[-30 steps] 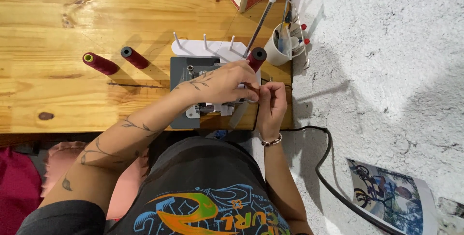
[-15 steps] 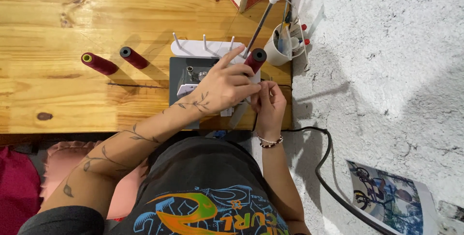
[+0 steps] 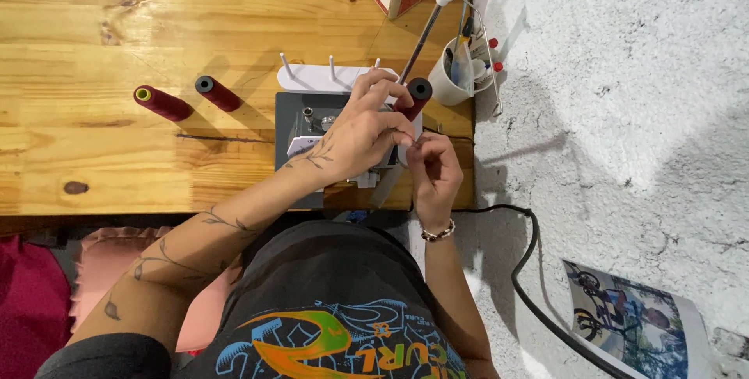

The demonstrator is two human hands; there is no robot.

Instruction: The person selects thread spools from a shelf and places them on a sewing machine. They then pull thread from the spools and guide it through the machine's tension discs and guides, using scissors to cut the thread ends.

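A grey and white sewing machine (image 3: 295, 118) with a white spool stand (image 3: 316, 77) sits at the wooden table's (image 3: 117, 28) near right edge. A dark red spool (image 3: 419, 92) stands on its right side. My left hand (image 3: 355, 133) lies over the machine, long fingers raised toward the stand, thumb and forefinger pinched. My right hand (image 3: 433, 168) meets it from the right, fingertips pinched against the left ones. What they pinch looks like a fine thread, almost too thin to see.
Two dark red spools (image 3: 161, 103) (image 3: 218, 93) lie on the table to the left. A white cup (image 3: 456, 75) of tools and a white-knobbed rod (image 3: 427, 24) stand behind the machine. A black cable (image 3: 527, 270) and a printed picture (image 3: 636, 324) lie on the rough white floor.
My left hand slid a little farther over the machine and lifted its long fingers toward the spool stand. The right hand stayed pinched in the same place.
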